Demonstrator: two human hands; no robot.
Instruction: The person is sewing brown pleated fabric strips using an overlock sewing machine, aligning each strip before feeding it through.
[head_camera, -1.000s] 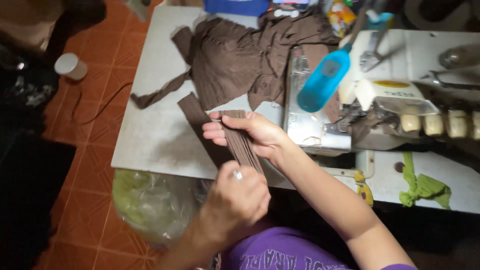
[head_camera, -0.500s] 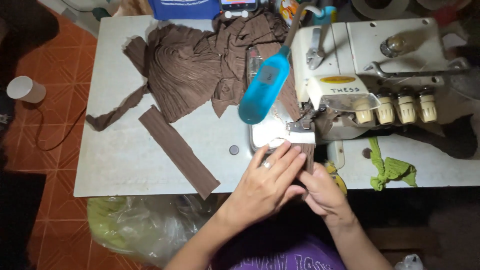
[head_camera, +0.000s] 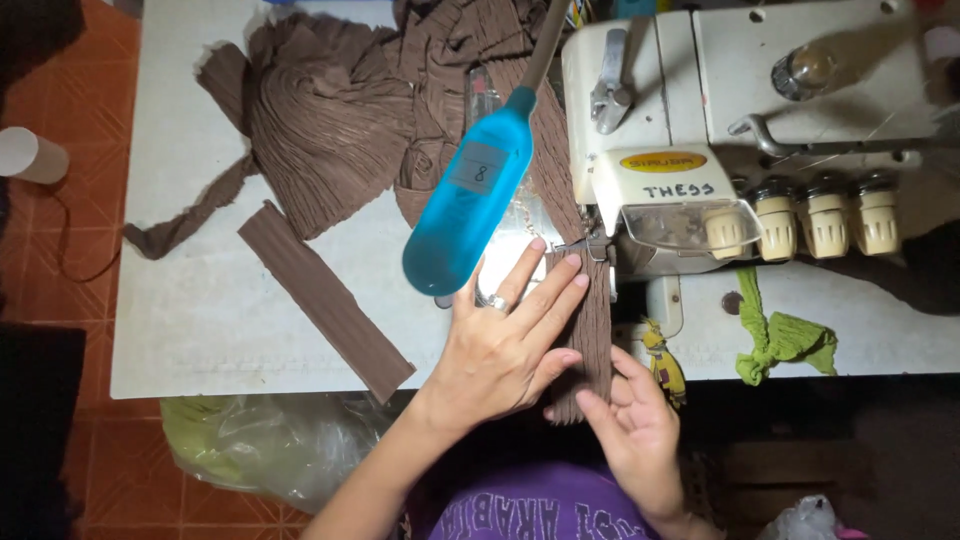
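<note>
Both forearms are bare, with no sleeves reaching the wrists. The left hand (head_camera: 505, 350) wears a silver ring on one finger; the right hand (head_camera: 637, 430) is unadorned. A purple shirt with pale printed lettering covers the chest.

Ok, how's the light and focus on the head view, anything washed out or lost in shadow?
Head view: sharp overall, no motion blur. The blue lamp throws a bright patch on the table by the left hand, slightly washed out. The right hand and strip are evenly lit. Floor and lower right corner fall into deep shadow. Table edges bow slightly from lens distortion.
</note>
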